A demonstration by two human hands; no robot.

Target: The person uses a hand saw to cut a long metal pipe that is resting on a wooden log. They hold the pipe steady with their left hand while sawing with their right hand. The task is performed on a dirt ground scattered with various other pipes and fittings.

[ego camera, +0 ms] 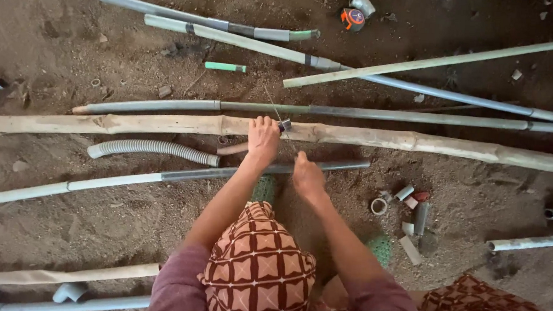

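My left hand presses down on a long pale wooden pole lying across the dirt floor. Its fingers are closed around a small dark pipe piece held against the pole. My right hand is a little nearer to me, over a long grey pipe. It grips a thin blade that runs diagonally up across the small pipe piece. Both arms wear purple sleeves, and a patterned brown cloth covers my knee below them.
Several long grey and green pipes lie across the dirt floor beyond the pole. A corrugated grey hose lies at the left. Small pipe offcuts and fittings are scattered at the right. A tape measure sits at the far top.
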